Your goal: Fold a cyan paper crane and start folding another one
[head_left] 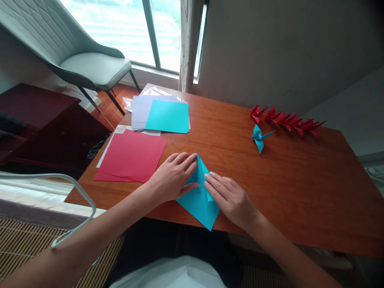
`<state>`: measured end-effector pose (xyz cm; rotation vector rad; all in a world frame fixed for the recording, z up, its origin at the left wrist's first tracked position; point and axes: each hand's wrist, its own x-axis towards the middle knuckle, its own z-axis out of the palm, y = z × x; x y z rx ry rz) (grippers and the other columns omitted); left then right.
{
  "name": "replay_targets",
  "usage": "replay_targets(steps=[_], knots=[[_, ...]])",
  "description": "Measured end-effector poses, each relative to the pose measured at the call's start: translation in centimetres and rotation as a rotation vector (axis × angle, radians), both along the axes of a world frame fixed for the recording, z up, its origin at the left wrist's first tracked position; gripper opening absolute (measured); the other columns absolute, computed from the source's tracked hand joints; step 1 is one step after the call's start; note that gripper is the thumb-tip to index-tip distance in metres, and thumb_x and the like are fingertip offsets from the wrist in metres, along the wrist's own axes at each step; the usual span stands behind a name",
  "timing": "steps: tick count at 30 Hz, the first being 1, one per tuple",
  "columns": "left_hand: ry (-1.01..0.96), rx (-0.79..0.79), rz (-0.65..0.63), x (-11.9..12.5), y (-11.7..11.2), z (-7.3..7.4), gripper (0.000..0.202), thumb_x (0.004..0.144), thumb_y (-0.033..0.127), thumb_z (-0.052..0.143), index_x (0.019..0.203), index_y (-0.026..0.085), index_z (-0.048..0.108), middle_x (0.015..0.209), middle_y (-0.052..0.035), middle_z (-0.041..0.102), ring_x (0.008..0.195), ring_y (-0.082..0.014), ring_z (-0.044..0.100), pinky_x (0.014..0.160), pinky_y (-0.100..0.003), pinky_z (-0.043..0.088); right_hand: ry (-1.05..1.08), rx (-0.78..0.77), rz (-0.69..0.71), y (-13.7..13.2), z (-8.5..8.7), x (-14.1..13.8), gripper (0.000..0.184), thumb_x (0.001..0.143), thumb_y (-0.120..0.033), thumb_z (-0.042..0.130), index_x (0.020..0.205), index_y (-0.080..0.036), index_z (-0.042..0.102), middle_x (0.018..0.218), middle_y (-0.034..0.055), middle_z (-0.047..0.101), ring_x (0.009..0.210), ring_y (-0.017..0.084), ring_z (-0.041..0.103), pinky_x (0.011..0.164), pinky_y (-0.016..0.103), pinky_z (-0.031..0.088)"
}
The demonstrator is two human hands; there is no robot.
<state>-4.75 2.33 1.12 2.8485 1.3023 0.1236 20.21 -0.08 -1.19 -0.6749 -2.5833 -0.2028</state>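
Observation:
A turquoise sheet of origami paper (200, 209), partly folded to a point at its far end, lies near the table's front edge. My left hand (173, 176) rests on its left side, fingertips by the far point and thumb stretched apart across the paper. On the right side, my right hand (229, 196) lays its outstretched fingers over a folded flap; its thumb is hidden. Both hands press on the paper from above. Farther right stands a finished blue paper crane (258, 139), with several red paper cranes (289, 120) in a row behind it.
Red paper sheets (132, 154) lie left of my hands on the wooden table (228, 152). Behind them are turquoise sheets (168, 116) over pale lilac sheets (139, 112). A white cable (85, 196) loops by my left forearm. A grey chair (96, 66) stands beyond the table.

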Motion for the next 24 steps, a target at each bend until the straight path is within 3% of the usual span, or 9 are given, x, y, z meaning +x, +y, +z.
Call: replay_targets(steps=[13, 24], knots=[[-0.047, 0.038, 0.013, -0.46, 0.00, -0.70, 0.057, 0.102, 0.053, 0.040, 0.137, 0.012, 0.058, 0.154, -0.0138, 0.051, 0.129, -0.0341, 0.050, 0.108, -0.048, 0.036, -0.099, 0.008, 0.106, 0.37, 0.48, 0.24, 0.026, 0.100, -0.011, 0.055, 0.121, -0.010, 0.071, 0.136, 0.0124, 0.068, 0.128, 0.031, 0.063, 0.096, 0.042, 0.056], [-0.043, 0.013, 0.019, -0.40, -0.04, -0.51, 0.055, 0.102, 0.051, 0.041, 0.137, 0.012, 0.058, 0.155, -0.0143, 0.049, 0.130, -0.0338, 0.048, 0.108, -0.048, 0.036, -0.048, -0.118, 0.127, 0.48, 0.11, 0.57, 0.028, 0.098, -0.012, 0.053, 0.120, -0.012, 0.071, 0.135, 0.0135, 0.068, 0.135, 0.032, 0.056, 0.100, 0.046, 0.052]])
